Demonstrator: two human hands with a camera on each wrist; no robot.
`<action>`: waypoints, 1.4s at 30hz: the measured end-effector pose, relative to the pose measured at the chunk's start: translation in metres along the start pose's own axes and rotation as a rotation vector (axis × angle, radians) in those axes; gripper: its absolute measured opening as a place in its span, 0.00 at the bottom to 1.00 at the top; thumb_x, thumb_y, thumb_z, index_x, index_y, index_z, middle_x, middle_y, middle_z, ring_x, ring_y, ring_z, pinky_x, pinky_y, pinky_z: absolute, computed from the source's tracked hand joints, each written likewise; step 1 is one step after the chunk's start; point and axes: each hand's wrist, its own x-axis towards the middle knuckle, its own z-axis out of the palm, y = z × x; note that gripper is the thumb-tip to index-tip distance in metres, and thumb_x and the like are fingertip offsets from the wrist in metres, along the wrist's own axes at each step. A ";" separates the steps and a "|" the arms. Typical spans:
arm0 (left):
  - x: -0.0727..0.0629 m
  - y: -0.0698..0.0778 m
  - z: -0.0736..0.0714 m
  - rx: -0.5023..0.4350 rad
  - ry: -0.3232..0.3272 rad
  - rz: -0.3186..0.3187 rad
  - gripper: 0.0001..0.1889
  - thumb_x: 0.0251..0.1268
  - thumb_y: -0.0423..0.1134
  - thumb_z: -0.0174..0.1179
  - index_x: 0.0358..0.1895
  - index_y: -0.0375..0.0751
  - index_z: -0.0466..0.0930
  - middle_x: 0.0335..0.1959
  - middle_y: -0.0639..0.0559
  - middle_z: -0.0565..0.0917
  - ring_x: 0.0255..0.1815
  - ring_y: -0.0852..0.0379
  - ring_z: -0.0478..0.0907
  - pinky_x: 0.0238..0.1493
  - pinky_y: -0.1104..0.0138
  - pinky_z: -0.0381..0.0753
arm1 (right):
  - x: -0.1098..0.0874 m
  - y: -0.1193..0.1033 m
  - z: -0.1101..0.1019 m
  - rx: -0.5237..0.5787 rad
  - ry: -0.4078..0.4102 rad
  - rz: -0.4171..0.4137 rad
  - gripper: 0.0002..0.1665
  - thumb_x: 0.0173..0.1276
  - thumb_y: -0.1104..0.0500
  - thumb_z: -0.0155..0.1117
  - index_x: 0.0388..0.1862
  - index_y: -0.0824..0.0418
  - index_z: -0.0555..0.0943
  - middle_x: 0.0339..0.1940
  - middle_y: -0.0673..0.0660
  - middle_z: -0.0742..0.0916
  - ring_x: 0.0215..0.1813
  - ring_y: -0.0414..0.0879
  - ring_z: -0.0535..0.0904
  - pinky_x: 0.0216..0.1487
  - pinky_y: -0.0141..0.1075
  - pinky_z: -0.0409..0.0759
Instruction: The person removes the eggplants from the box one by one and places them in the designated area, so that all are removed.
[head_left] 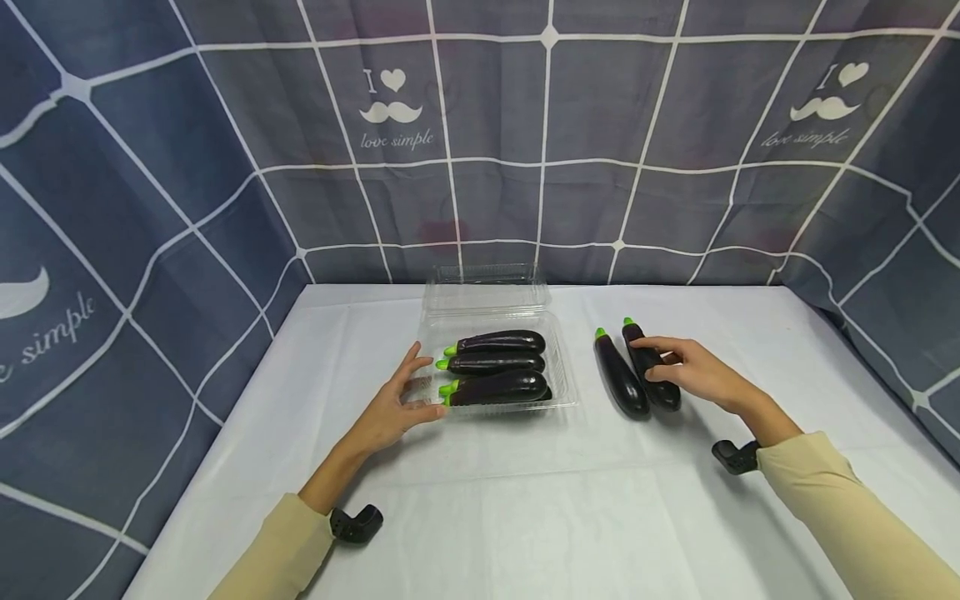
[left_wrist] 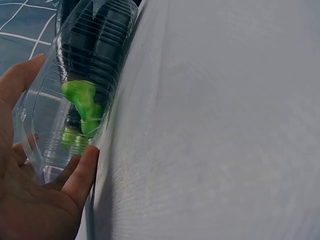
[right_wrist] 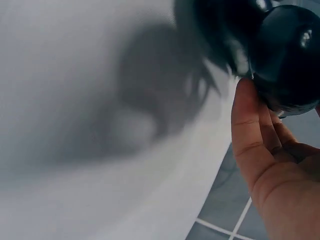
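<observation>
A clear plastic clamshell box (head_left: 558,367) lies with its lid raised at the back. Inside are several glossy eggplants (head_left: 491,362) with bright green stems, side by side. My left hand (head_left: 392,412) rests at the box's left end, thumb by the front corner and fingers spread along the side. The left wrist view shows its fingertips against the clear wall (left_wrist: 50,120). To the right of the box, my right hand (head_left: 697,371) grips the right-hand eggplant (head_left: 663,395) of a pair, with its fingers over the top. Beside it lies another eggplant (head_left: 621,379).
A white cloth (head_left: 480,517) covers the table. Dark grey checked curtains (head_left: 495,208) with white lines hang behind and on both sides. A black wrist device (head_left: 357,525) sits at the left cuff, another black device (head_left: 737,457) at the right cuff.
</observation>
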 end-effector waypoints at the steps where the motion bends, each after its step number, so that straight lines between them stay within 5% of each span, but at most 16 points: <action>1: 0.000 0.000 0.000 0.003 0.000 -0.001 0.44 0.60 0.40 0.72 0.76 0.38 0.56 0.81 0.53 0.37 0.76 0.35 0.51 0.62 0.49 0.73 | 0.000 0.002 0.000 0.004 -0.004 0.003 0.32 0.67 0.61 0.63 0.70 0.64 0.72 0.66 0.68 0.74 0.54 0.54 0.78 0.49 0.42 0.77; 20: -0.001 0.004 0.002 -0.013 -0.006 -0.008 0.44 0.60 0.40 0.71 0.77 0.39 0.55 0.81 0.53 0.36 0.76 0.36 0.50 0.63 0.49 0.72 | 0.010 0.023 0.004 0.028 -0.038 -0.025 0.32 0.64 0.66 0.61 0.69 0.69 0.72 0.64 0.72 0.76 0.46 0.47 0.79 0.44 0.32 0.76; 42: -0.002 0.002 0.001 -0.002 0.003 -0.022 0.44 0.59 0.42 0.72 0.76 0.41 0.56 0.81 0.55 0.36 0.76 0.36 0.49 0.64 0.48 0.70 | 0.009 0.021 0.010 -0.045 -0.008 -0.001 0.32 0.70 0.60 0.60 0.71 0.68 0.69 0.62 0.75 0.75 0.53 0.59 0.80 0.49 0.43 0.77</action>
